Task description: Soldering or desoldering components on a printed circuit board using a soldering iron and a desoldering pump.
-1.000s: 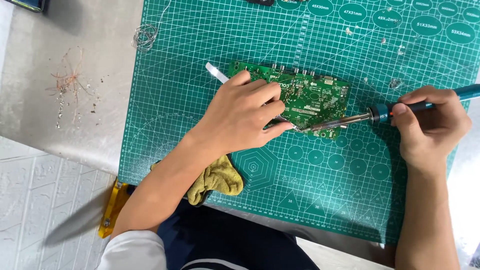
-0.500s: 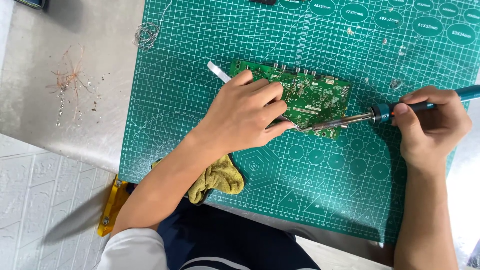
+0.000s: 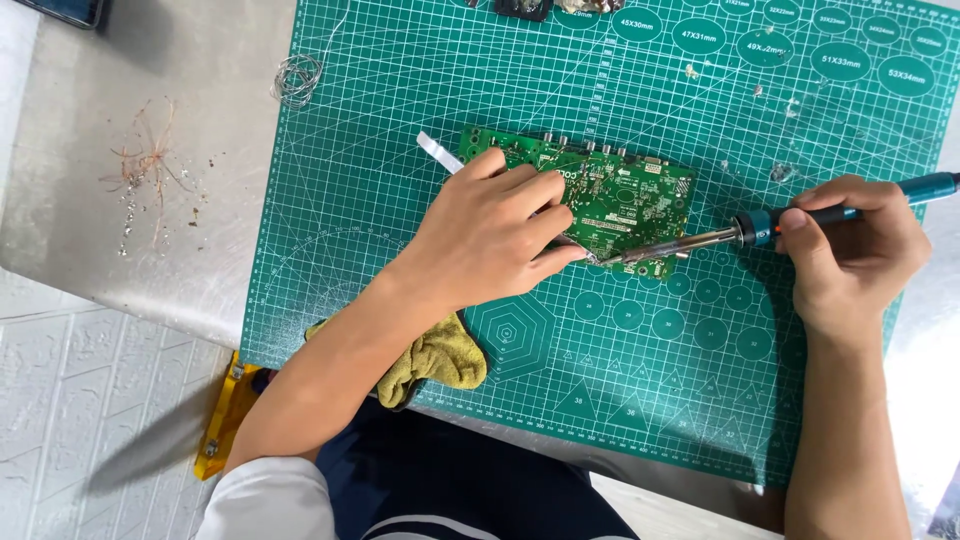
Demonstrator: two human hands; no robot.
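Green circuit board (image 3: 620,195) lies flat on the green cutting mat (image 3: 400,120), in the mat's upper middle, nearer the far edge than the near one. Left hand (image 3: 490,235) rests palm-down on the board's left part, fingers curled together, tips pinched at the board's near edge; looks like sth thin & silvery is nipped there but too small to tell. A white strip (image 3: 437,150) pokes out past the board's left end, just behind that hand.

Right hand (image 3: 850,255) is over the mat's right edge, clamped pen-style on a soldering iron (image 3: 800,215) w/ teal-and-black handle. Iron's metal tip points left & meets the board's near edge, right by the left fingertips.

Yellow cloth (image 3: 440,355) sits bunched at the mat's near edge, partly under the left forearm. Coil of thin wire (image 3: 297,78) lies at the mat's far-left corner, half on the grey table (image 3: 120,250). Wire scraps (image 3: 148,165) are scattered on the table, well left of the mat. Yellow bracket (image 3: 225,415) hangs at the table's near edge.
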